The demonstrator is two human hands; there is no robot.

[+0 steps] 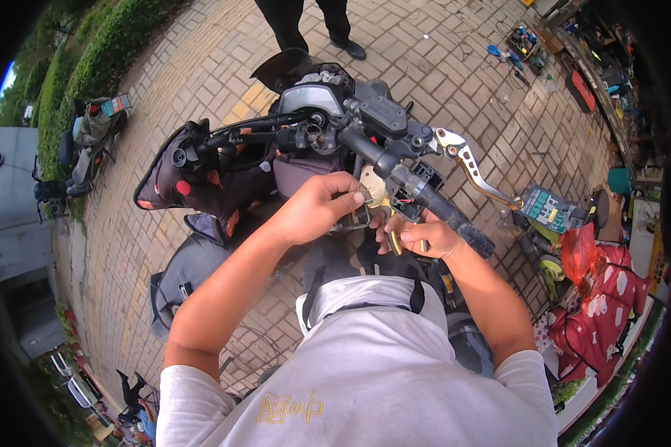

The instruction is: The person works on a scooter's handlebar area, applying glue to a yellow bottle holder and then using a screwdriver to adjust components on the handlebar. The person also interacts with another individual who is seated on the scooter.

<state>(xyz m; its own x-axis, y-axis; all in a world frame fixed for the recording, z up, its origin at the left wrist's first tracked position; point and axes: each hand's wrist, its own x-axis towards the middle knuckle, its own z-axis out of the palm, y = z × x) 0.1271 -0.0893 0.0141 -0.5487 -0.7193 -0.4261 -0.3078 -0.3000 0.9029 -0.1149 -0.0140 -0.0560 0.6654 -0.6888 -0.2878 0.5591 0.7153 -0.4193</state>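
My left hand [328, 205] is closed in a pinch on a thin wire [367, 197] beside a cream rounded part [374, 180] below the handlebar of a scooter [317, 100]. My right hand [429, 238], fingers closed, holds yellow-handled pliers [396, 240] under the right grip [466, 232]. An opened black switch housing [417, 182] with small wires sits on the bar just above my right hand. A silver brake lever [466, 164] curves out to the right. The pliers' jaws are partly hidden.
A person's dark-clad legs [335, 22] stand ahead. A padded apron [171, 179] hangs at the left bar. Parked scooters [89, 149] line the hedge. Tools [522, 48], a red quilted cover [604, 313] and a printed bag [544, 208] lie at right. People [134, 402] are at lower left.
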